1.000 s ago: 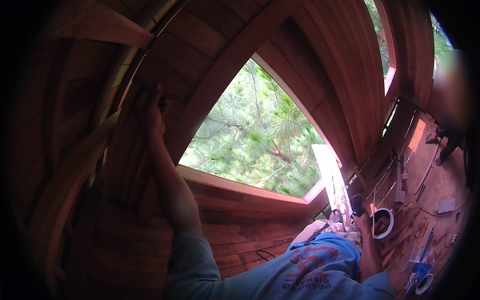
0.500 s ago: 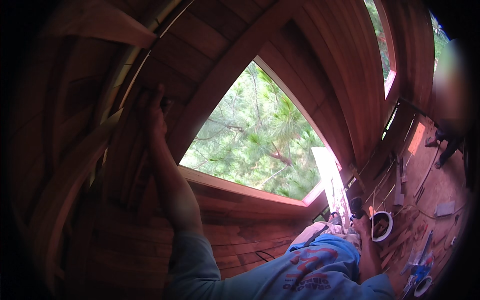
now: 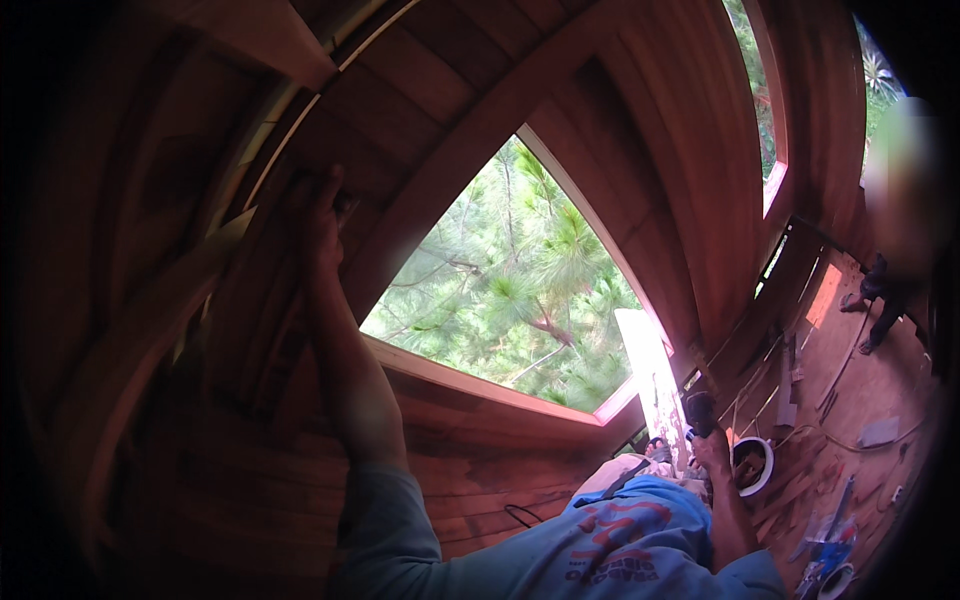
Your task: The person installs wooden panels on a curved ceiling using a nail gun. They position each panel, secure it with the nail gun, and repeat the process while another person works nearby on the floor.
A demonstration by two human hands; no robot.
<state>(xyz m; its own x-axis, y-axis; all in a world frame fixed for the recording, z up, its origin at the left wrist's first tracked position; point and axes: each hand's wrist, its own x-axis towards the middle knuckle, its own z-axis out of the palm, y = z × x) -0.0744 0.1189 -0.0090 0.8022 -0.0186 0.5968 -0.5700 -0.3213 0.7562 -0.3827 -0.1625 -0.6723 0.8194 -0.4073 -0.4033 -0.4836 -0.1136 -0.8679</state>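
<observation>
My left hand (image 3: 325, 215) is raised into shade against the dark timber planks (image 3: 395, 125), its fingers curled at a small object that I cannot make out. My right hand (image 3: 712, 452) grips a black power tool (image 3: 700, 405), probably a drill, held low beside my leg. A pale upright plank (image 3: 648, 360) stands in front of my feet, at the lower corner of a triangular window opening (image 3: 440, 354) with pine branches outside. A curved timber rib (image 3: 150, 350) runs to the left of my raised arm.
Another person (image 3: 880, 305) in dark trousers is at the right on the plywood floor (image 3: 860, 380). A white bucket (image 3: 765, 470), wood offcuts, a cord (image 3: 835, 440), long strips and bagged items (image 3: 835, 550) lie below right. Narrow openings (image 3: 775, 185) pierce the upper right wall.
The view has tilted slightly, with the window sitting a little lower in it. My right hand and tool have shifted slightly left in the picture. The other person's legs appear moved.
</observation>
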